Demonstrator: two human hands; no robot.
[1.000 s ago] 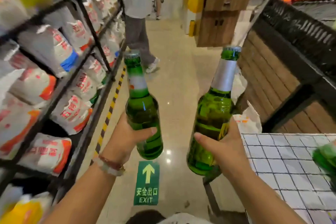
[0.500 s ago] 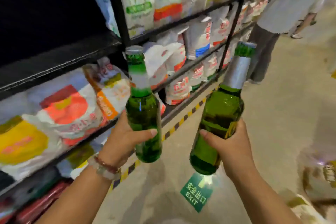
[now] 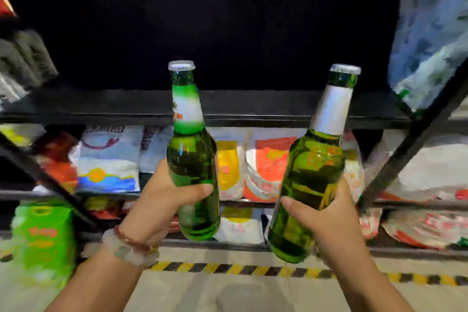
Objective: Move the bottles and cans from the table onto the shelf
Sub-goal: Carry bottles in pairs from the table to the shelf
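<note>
I face a black metal shelf (image 3: 253,117) whose upper level is dark and looks bare. My left hand (image 3: 162,200) grips a green glass bottle (image 3: 192,157) with a green-and-white neck label, held upright in front of the shelf edge. My right hand (image 3: 331,220) grips a second green glass bottle (image 3: 311,175) with a silver neck foil, tilted slightly to the right. Both bottles are capped and held in the air at about the height of the shelf board. A bead bracelet sits on my left wrist.
Lower shelf levels hold several white, orange and yellow bags (image 3: 263,164). A green bag (image 3: 43,235) stands at the lower left. A slanted black upright (image 3: 410,144) crosses the right side, with a pale bag (image 3: 430,33) above it. Yellow-black tape (image 3: 253,270) marks the floor.
The view has swung left from the aisle to face the shelf squarely. Both hands kept their bottles and now hold them in front of the dark shelf level.
</note>
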